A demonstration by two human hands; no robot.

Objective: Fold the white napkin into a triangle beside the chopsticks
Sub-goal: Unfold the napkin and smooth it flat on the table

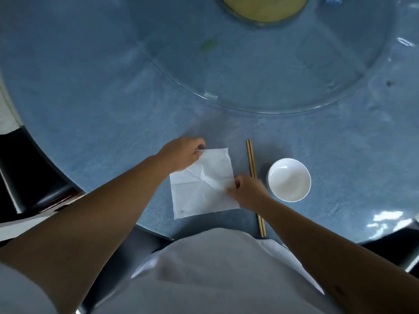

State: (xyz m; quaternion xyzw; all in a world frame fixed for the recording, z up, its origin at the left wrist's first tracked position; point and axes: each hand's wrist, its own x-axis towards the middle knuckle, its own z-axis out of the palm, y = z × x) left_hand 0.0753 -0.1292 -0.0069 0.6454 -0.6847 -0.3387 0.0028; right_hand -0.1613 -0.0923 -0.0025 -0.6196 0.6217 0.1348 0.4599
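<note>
The white napkin (204, 184) lies on the blue tablecloth near the table's front edge, mostly flat, creased along a diagonal. My left hand (181, 154) pinches its far-left corner and holds that corner slightly lifted. My right hand (246, 192) presses and pinches the napkin's right edge. A pair of wooden chopsticks (251, 159) lies just right of the napkin, pointing away from me; my right hand and forearm cover their middle part.
A white bowl (289, 180) stands right of the chopsticks. A large glass turntable (226, 103) fills the far middle of the round table, with a yellow-green disc (263, 7) at its centre. Dark chairs sit at the left and right below the table edge.
</note>
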